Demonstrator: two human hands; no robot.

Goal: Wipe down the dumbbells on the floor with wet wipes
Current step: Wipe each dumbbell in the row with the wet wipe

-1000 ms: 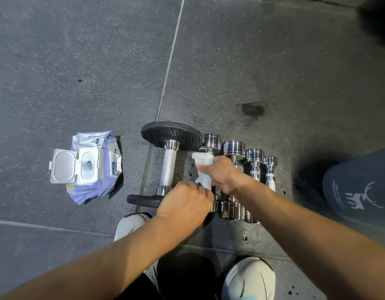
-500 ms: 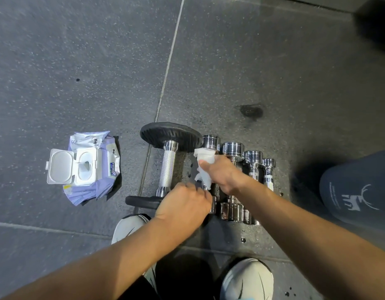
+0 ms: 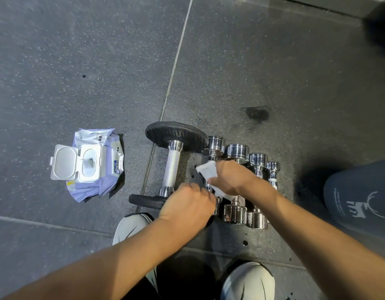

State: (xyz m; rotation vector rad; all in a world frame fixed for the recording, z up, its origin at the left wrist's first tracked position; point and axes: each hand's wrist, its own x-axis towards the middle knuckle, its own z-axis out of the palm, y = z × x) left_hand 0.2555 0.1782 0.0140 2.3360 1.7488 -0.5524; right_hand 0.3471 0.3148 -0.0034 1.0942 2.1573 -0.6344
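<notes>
Several dumbbells lie side by side on the dark floor. The leftmost is a plate dumbbell [image 3: 172,167] with black discs and a knurled steel handle. To its right lie chrome dumbbells [image 3: 237,151] that get smaller toward the right. My right hand [image 3: 231,177] grips a white wet wipe [image 3: 207,171] wrapped round the handle of the first chrome dumbbell [image 3: 215,142]. My left hand [image 3: 187,205] curls over the near end of that same dumbbell, whose near head is hidden under the fingers.
A purple pack of wet wipes [image 3: 94,167] lies to the left with its white lid flipped open. My two pale shoes [image 3: 131,227] [image 3: 248,280] stand at the bottom. My knee in dark fabric [image 3: 360,198] is at the right. A wet spot [image 3: 257,113] marks the floor behind.
My right hand has slid the wipe toward me along the chrome handle, from near the far head to mid handle. My left hand has kept its hold on the near end.
</notes>
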